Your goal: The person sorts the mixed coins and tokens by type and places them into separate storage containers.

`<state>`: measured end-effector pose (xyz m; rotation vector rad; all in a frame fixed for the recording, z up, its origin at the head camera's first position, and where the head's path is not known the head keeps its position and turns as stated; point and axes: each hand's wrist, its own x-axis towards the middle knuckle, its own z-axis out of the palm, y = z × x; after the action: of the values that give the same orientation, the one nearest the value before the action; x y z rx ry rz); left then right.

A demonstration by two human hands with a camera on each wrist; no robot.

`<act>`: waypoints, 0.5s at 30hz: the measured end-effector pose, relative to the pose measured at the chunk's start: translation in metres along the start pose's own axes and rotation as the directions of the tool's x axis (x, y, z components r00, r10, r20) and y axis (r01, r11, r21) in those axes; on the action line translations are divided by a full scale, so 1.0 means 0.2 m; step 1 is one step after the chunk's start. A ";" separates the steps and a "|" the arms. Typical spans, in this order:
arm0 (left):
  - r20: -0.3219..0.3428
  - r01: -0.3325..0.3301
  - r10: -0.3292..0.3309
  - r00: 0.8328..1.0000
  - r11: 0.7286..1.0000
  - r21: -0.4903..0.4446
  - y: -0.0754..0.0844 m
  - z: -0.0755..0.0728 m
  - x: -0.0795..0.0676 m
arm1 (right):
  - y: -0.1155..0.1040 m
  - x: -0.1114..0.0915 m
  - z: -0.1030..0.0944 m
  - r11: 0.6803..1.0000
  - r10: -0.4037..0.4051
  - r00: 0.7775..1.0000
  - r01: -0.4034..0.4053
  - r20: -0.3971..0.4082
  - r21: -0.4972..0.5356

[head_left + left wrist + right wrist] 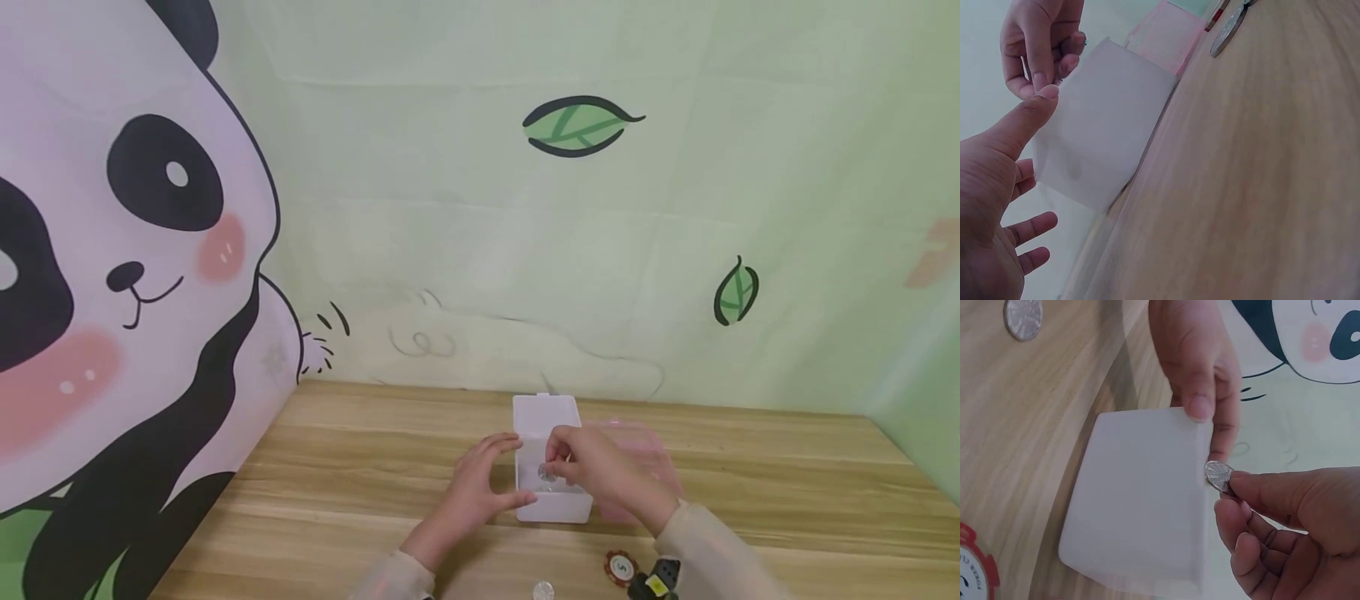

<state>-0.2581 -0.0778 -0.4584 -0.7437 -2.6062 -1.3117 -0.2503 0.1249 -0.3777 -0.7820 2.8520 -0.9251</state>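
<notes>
A white box (553, 507) stands on the wooden table with its lid (545, 415) tipped back. My left hand (480, 483) is at its left side, thumb on the near rim, the other fingers spread loosely toward the lid's hinge. My right hand (588, 462) pinches a silver coin (1219, 475) between thumb and fingertips, over the box's opening in the head view. The coin is tilted, its patterned face showing in the right wrist view. The box's inside is largely hidden by the hands and front wall.
A translucent pink container (637, 454) stands right of the box. Nearer me, another silver coin (543, 591) lies on the table, with a red-and-white poker chip (621, 568) and a small black object with yellow (657, 582) beside my right sleeve. A panda-print cloth (450, 208) hangs behind.
</notes>
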 end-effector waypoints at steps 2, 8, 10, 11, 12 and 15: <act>-0.001 0.000 0.000 1.000 1.000 -0.004 0.00 0.00 0.00 | 0.01 0.02 0.02 1.000 0.012 1.000 -0.012 0.011 0.005; -0.005 -0.002 0.002 1.000 1.000 -0.008 -0.01 0.00 0.00 | 0.03 0.06 0.05 1.000 0.027 0.999 -0.027 0.019 0.006; -0.005 -0.006 0.006 1.000 1.000 -0.008 -0.01 0.00 0.00 | 0.03 0.07 0.06 0.999 0.042 0.999 -0.043 0.021 0.003; -0.005 -0.008 0.008 1.000 1.000 -0.007 -0.01 0.00 0.00 | 0.04 0.08 0.07 0.999 0.048 0.999 -0.048 0.021 -0.001; -0.004 -0.010 0.010 1.000 1.000 -0.005 -0.01 0.00 0.00 | 0.04 0.08 0.07 0.999 0.052 0.998 -0.052 0.021 -0.007; -0.002 -0.015 0.015 1.000 1.000 -0.004 -0.01 0.00 0.00 | 0.05 0.10 0.09 0.998 0.051 0.998 -0.050 0.020 -0.041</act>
<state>-0.2584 -0.0790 -0.4590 -0.7602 -2.5918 -1.3139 -0.2676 0.1124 -0.3959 -0.7146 2.8666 -0.8500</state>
